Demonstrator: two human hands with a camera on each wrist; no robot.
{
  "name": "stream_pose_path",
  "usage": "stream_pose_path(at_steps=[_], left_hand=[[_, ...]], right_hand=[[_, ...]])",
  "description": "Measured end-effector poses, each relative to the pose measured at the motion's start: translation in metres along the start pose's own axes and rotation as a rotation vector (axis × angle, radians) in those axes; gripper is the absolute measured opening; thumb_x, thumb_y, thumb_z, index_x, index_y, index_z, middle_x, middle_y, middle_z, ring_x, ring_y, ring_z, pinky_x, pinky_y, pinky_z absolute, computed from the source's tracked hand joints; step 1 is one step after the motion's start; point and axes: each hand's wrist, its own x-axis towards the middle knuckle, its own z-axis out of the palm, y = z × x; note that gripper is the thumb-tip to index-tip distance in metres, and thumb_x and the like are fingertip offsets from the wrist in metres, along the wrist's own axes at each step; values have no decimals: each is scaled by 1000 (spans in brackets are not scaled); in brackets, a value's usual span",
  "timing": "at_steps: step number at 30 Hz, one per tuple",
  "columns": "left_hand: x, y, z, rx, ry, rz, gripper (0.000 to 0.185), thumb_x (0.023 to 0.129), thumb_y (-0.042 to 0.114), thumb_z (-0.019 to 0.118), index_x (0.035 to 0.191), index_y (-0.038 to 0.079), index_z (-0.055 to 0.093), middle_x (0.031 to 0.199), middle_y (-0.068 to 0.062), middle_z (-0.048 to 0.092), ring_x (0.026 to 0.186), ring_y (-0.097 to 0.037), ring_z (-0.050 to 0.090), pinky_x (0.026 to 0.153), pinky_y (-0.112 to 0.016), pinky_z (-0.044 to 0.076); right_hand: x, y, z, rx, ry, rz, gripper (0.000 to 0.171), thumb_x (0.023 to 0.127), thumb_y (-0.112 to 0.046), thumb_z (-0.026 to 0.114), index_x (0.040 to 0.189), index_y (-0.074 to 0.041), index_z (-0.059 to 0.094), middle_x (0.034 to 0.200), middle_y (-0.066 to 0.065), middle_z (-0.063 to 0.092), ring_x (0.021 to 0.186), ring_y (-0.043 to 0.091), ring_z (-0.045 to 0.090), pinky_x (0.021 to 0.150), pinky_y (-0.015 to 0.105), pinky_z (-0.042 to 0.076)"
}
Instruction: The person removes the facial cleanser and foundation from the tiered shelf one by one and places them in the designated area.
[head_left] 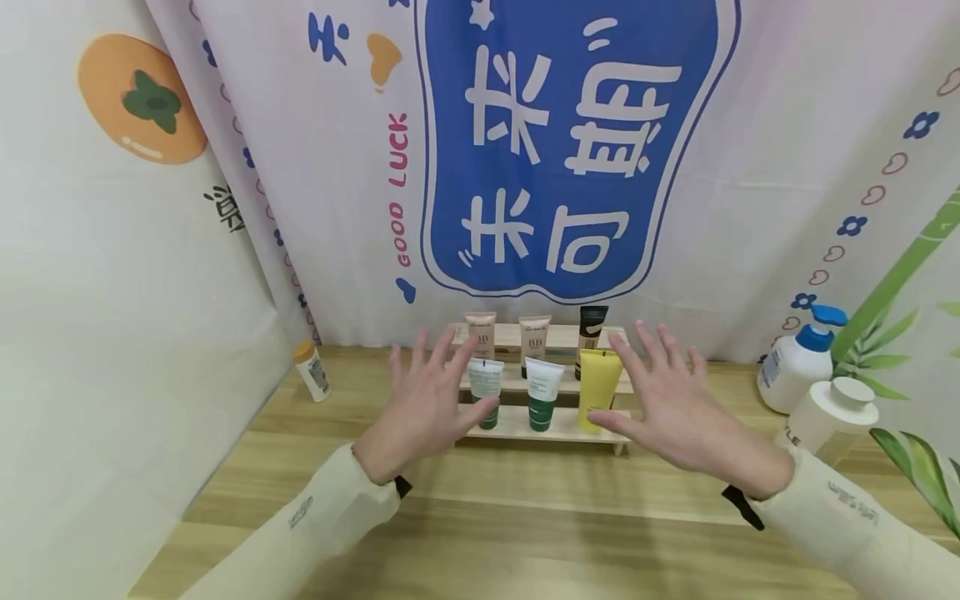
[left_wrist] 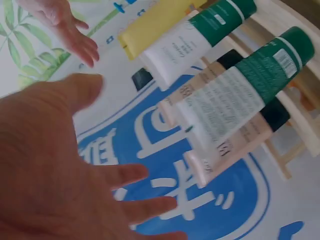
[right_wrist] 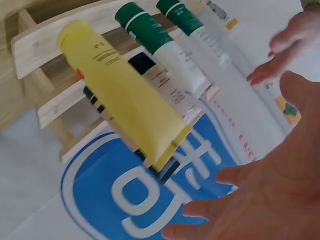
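Observation:
A tiered wooden stand holds several tubes. Along its lower tier are a white-and-green tube at left, another white-and-green tube mid-row and a yellow tube at right. Behind them are two beige BB cream tubes, one at left and one mid-row, plus a black-topped tube. My left hand is held up with spread fingers by the stand's left end, holding nothing. At the other end my right hand, also spread, is nearest the yellow tube and apart from it.
On the wooden table, a small orange-capped bottle stands at the left. A blue-topped pump bottle and a white-capped bottle stand at the right. A printed curtain hangs behind the stand.

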Motion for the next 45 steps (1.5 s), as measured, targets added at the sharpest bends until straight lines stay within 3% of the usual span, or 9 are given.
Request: stream_pose_path(at_steps=[4, 7, 10, 14, 21, 33, 37, 40, 45], left_hand=[[9, -8, 8, -40, 74, 34, 65, 84, 46, 67, 140, 21, 44, 140, -12, 41, 128, -41, 30, 98, -63, 25], [15, -15, 18, -96, 116, 75, 56, 85, 36, 70, 134, 20, 50, 130, -9, 49, 119, -35, 38, 95, -55, 33], [18, -21, 30, -148, 139, 114, 54, 85, 31, 70, 133, 17, 50, 124, -8, 50, 114, -30, 42, 93, -49, 37], [21, -27, 45, -200, 167, 148, 55, 86, 27, 71, 134, 15, 49, 119, -7, 51, 107, -25, 45, 88, -42, 41], [25, -32, 64, -239, 190, 160, 48, 88, 24, 69, 131, 15, 49, 114, -2, 49, 99, -18, 47, 84, -34, 44], [27, -38, 87, -376, 257, 185, 51, 88, 14, 68, 134, 10, 45, 114, -1, 53, 98, -20, 53, 84, -33, 46], [29, -38, 91, -413, 284, 202, 47, 89, 10, 66, 132, 6, 45, 107, -2, 56, 89, -15, 54, 74, -28, 49], [31, -37, 93, -465, 288, 161, 45, 89, 5, 65, 129, 8, 45, 101, -1, 57, 84, -12, 54, 68, -26, 49], [29, -45, 92, -546, 292, 33, 45, 90, 5, 63, 129, 13, 42, 95, -1, 57, 81, -13, 54, 66, -28, 50]], right_hand=[[8, 18, -5, 69, 21, 38, 97, 81, -66, 57, 149, -6, 22, 148, 30, 18, 130, 52, 20, 97, 71, 15], [16, 38, 0, 176, 17, 87, 81, 85, -52, 64, 141, -1, 36, 138, 30, 36, 121, 49, 37, 92, 67, 31], [23, 59, 20, 277, -17, 122, 58, 89, -36, 65, 129, 3, 50, 125, 27, 50, 109, 44, 50, 84, 59, 43], [26, 81, 59, 338, -78, 116, 36, 89, -22, 65, 113, 4, 61, 109, 22, 61, 93, 34, 60, 77, 49, 49], [24, 91, 102, 404, -131, 139, 27, 84, -11, 67, 106, 3, 64, 100, 17, 63, 84, 27, 61, 72, 45, 51], [23, 88, 116, 472, -136, 156, 19, 84, -3, 67, 102, 2, 64, 94, 10, 64, 81, 22, 61, 67, 35, 52], [22, 89, 118, 478, -146, 162, 20, 84, -4, 68, 103, 2, 65, 92, 7, 64, 80, 21, 60, 67, 34, 51], [22, 89, 118, 478, -152, 158, 19, 84, -4, 69, 102, 2, 66, 90, 6, 65, 79, 20, 60, 66, 33, 51], [21, 89, 119, 487, -145, 157, 18, 84, -5, 69, 101, 1, 67, 90, 7, 65, 77, 19, 59, 65, 32, 51]])
